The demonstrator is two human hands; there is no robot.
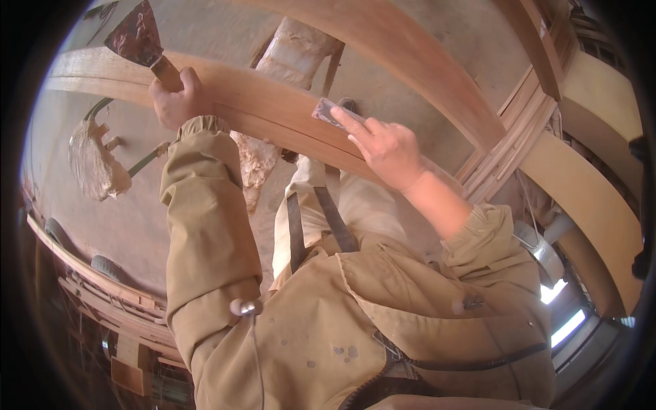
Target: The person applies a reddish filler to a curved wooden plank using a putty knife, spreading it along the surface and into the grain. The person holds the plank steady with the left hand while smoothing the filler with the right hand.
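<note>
My left hand [174,99] grips the wooden handle of a wide putty knife [137,37], its stained blade pointing up and left above a curved reddish wooden rail [273,109]. My right hand [386,147] presses a small grey sanding pad [328,111] flat against the rail's upper face, fingers stretched along it. Both arms wear tan jacket sleeves. The rail runs from upper left down toward the right across my body.
A second curved wooden piece [417,61] arcs above the rail. Pale curved panels [588,198] stack at the right. A filler-caked wooden stand [96,160] sits on the dusty concrete floor at left, another [287,55] behind the rail. Wood strips [109,294] lie lower left.
</note>
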